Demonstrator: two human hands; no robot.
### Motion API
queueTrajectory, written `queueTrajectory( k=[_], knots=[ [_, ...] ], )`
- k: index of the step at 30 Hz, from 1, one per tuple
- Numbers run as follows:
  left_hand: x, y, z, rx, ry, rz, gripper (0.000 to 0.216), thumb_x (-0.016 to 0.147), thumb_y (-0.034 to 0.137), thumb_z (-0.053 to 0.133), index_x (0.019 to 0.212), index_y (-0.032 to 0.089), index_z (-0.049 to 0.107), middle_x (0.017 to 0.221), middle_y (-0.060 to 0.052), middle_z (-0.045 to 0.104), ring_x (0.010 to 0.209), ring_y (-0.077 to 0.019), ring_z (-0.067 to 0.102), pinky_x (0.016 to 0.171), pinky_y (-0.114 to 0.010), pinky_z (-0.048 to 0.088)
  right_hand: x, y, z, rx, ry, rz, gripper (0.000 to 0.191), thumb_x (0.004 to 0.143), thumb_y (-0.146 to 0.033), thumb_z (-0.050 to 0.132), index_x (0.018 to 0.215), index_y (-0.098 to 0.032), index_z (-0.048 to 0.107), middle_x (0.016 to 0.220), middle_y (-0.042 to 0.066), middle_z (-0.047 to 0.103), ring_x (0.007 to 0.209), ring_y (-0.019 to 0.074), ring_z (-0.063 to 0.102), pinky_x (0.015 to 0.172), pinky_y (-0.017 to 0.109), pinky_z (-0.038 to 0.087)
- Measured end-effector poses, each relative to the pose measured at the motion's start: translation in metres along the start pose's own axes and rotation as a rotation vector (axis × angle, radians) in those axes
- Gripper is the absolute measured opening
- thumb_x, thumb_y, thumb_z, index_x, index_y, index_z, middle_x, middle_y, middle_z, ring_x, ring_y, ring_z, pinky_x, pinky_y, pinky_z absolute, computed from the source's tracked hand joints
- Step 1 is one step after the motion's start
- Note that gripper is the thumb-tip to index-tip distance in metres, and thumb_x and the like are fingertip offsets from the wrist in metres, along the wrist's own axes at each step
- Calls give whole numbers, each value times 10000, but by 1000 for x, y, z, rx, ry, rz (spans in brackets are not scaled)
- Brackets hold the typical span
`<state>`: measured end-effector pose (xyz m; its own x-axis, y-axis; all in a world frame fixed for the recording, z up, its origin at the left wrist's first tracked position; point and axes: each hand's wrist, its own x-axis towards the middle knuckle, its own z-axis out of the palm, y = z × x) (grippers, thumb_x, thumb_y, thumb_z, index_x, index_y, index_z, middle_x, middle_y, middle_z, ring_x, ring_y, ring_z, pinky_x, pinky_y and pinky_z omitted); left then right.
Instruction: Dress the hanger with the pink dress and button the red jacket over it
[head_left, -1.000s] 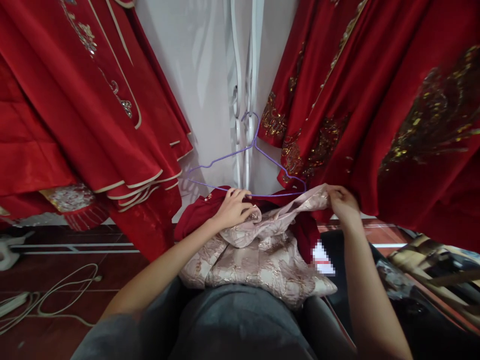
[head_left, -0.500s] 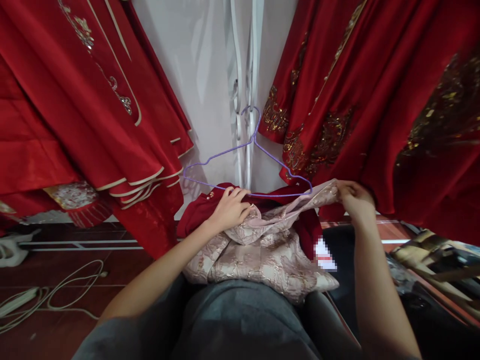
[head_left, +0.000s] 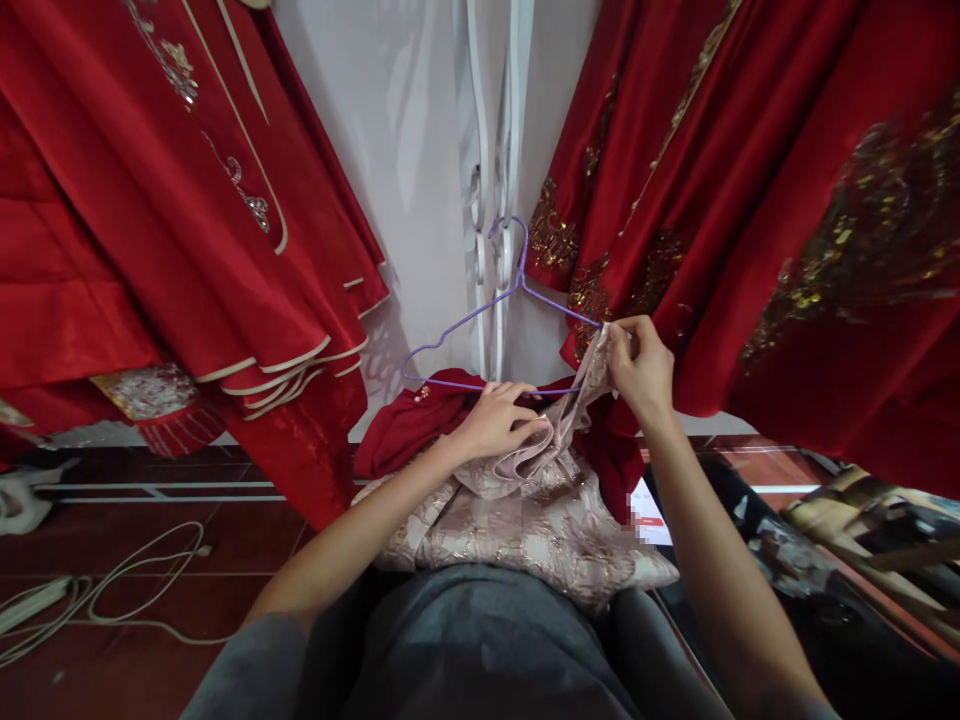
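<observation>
rt hand (head_left: 643,368): tight pinch on brocade gmt (head_left: 517,525)

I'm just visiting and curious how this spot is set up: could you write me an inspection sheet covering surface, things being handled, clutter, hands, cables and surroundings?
Surface: the person's lap, garment across it; tiled floor below.
Things handled: pink brocade garment; purple hanger, hook upward.
Clutter: dark red cloth behind the garment; white card, partly pixelated; jumbled items at picture right, too unclear to name.
Hands: left hand over the hanger's lower bar, gripping the garment's edge; right hand pinching a raised part of the garment at the hanger's right arm.
Cables: white cable, loosely looped on the floor at left.
Surroundings: red garments on both sides; white panels between.
</observation>
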<state>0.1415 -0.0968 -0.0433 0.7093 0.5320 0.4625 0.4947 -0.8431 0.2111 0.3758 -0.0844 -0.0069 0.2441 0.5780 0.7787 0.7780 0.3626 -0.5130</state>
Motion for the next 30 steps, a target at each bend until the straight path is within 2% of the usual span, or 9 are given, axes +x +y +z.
queueTrajectory(
  k=[4,8,10,13,15,18,21,24,30],
  knots=[
    [2,-1,-3,-74,15,5,300,921,428,522,860,243,750,1198,-57,616,1121,-212,546,976,-415,361,4,12,5,-50,-89,-73,210,939,-374,395,967,-223,539,911,74,654,873,255,584,883,446,399],
    [-1,-13,-24,-122,76,-1,261,904,424,551,862,238,729,1201,-50,606,1108,-200,560,995,-388,375,4,12,1,8,-146,-58,221,940,-401,407,934,-221,537,851,57,643,846,245,599,874,438,401],
    [-10,-29,-38,-54,229,-99,257,908,415,544,863,221,707,1157,-60,613,1083,-201,566,988,-372,380,4,11,-1,26,-146,-55,235,936,-412,416,919,-216,546,821,55,643,823,243,607,866,435,406],
    [-38,-64,-53,170,568,-367,275,961,356,438,925,191,655,996,-75,640,1009,-210,577,944,-366,376,6,12,-2,39,-135,-62,243,931,-416,423,917,-214,558,809,59,650,819,246,615,863,434,410],
    [-62,-88,-59,254,701,-530,274,967,356,414,954,180,624,910,-64,646,909,-200,588,890,-335,386,6,13,-2,55,-134,-65,242,931,-414,426,916,-216,563,808,58,654,817,246,621,861,431,415],
    [-91,-112,-60,202,703,-707,268,943,397,447,893,186,605,712,-15,604,676,-163,549,707,-263,391,7,14,-1,68,-134,-58,250,931,-423,429,922,-216,569,809,57,656,801,240,624,862,426,422],
    [-103,-118,-58,123,672,-777,267,929,408,454,854,193,593,634,10,546,584,-144,481,621,-242,354,6,14,0,80,-141,-38,280,928,-452,424,931,-216,575,798,57,654,760,231,621,839,414,439],
    [-103,-116,-55,78,716,-779,268,929,413,441,876,195,587,643,13,539,588,-141,465,621,-237,358,5,14,0,77,-137,-25,317,923,-486,415,933,-216,579,788,61,652,772,242,623,828,419,446],
    [-99,-111,-56,42,816,-688,291,945,425,406,922,193,581,792,-13,593,697,-142,516,687,-235,395,7,14,-2,75,-138,-25,308,914,-489,428,916,-222,581,781,61,656,789,249,630,828,423,442]
  ],
)
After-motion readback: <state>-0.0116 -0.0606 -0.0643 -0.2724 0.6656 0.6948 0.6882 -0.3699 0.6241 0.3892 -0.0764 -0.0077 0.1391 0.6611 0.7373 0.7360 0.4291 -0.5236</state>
